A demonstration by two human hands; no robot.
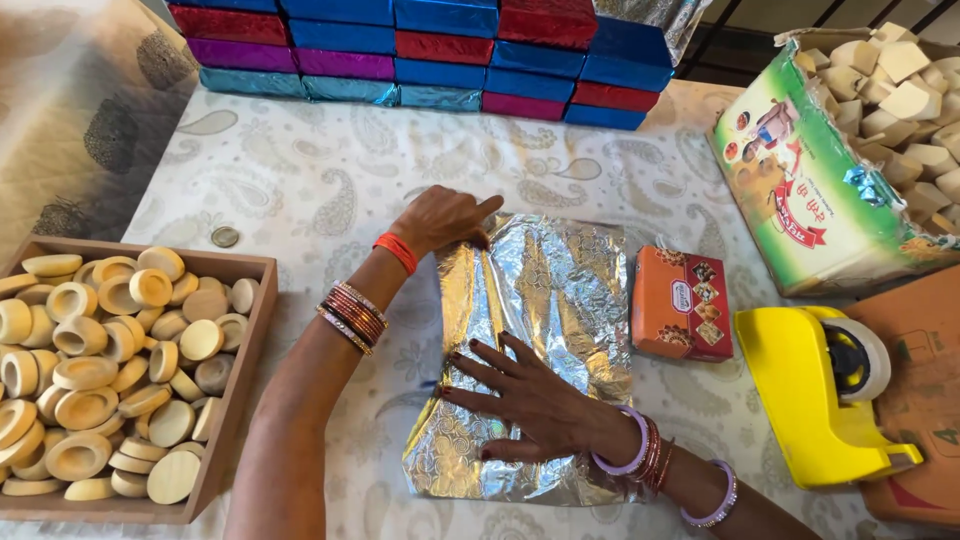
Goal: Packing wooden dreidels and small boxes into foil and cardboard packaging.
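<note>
Around the silver foil sheet [545,330] on the counter [330,180], several things crowd in: an orange box [682,305] just right of it, a yellow tape dispenser [815,395] further right, a carton of pale blocks [850,150] beyond that, a wooden tray of round wooden pieces [235,380] well left, stacked foil-wrapped boxes [440,50] behind. Crinkled and shiny, the foil lies flat mid-counter. The left hand [445,220] presses its far left corner, its grip flat; the right hand [530,400] lies on it with fingers spread.

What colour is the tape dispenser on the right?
Bright yellow tape dispenser, seen in the head view.
</note>
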